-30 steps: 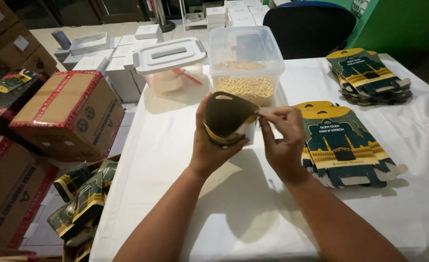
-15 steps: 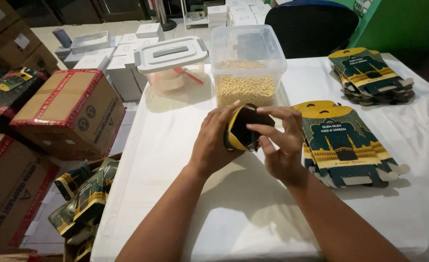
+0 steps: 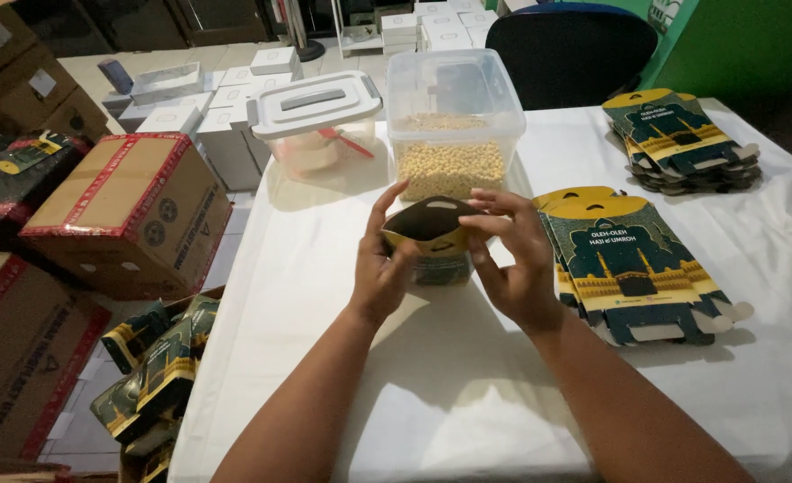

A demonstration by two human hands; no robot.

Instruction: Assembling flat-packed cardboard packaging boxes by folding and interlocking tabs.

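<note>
The worktop (image 3: pixel 468 394) with its white cloth fills the frame. At the centre my left hand (image 3: pixel 380 273) and right hand (image 3: pixel 514 264) grip the small carton (image 3: pixel 432 237). A second ago its mouth was turned sideways; now it faces up, opened, before the clear tub of beans (image 3: pixel 451 121).

White-clothed table (image 3: pixel 468 394), green wall (image 3: pixel 745 45)

One head-worn camera, looking down and forward over the table (image 3: pixel 468 376).

It sits above the person's forearms, close to the near edge of the white-covered table, facing its far edge, where a clear tub (image 3: pixel 454 125) stands. Left of the table, cardboard boxes (image 3: pixel 123 210) on the floor fall within the frame.
</note>
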